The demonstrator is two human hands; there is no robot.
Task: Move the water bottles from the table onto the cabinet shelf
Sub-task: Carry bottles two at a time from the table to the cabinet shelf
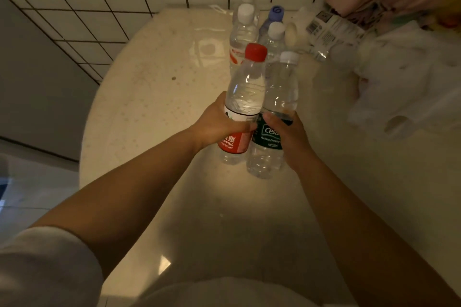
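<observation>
Clear plastic red-capped bottle (243, 104) and green-labelled white-capped bottle (273, 117), side by side mid-table (139, 97), are each encircled at the label by curled left hand (219, 123) and right hand (287, 132) fingers, apparently for simultaneous lifting.

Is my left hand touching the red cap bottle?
Touching. The head view shows the left hand with its fingers curled round the label of the red cap bottle.

My left hand (219, 124) covers part of the red label (233, 143); my right hand (287, 132) hides the green label's (268, 136) edge. Far bottles (245, 30) overlap, their labels unreadable.
</observation>
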